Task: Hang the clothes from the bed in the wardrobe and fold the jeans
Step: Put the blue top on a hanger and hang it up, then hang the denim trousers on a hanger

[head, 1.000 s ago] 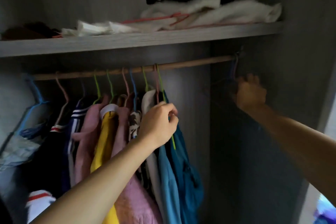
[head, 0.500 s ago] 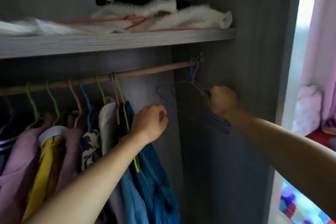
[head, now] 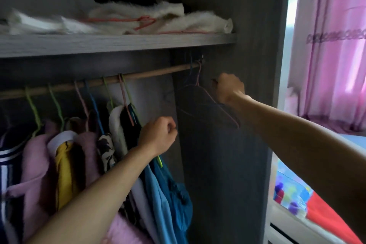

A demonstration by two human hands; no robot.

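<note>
Bed (head: 326,222), nearest, lower right corner: only a strip of its cover is in view. I see no clothes for hanging and no jeans, so the task's garments are out of sight.

Left hand (head: 158,134): fingers clenched, apparently round the lower wire of the green hanger (head: 160,162) carrying the blue garment (head: 164,194).

Right hand (head: 228,90), further in: fingers curled on the empty hangers (head: 206,93) at the right end of the rail (head: 158,73). Which wire it grasps, I cannot tell.

Risks, as I judge them:
- The empty hooks sit bunched together. Pulling one could drag its neighbour off, or snag both on the rail.
- A tug from the left hand could slip the blue garment off its hanger.
- A sharp upward lift could knock the shelf (head: 118,44) and its white bundle (head: 168,18).
</note>
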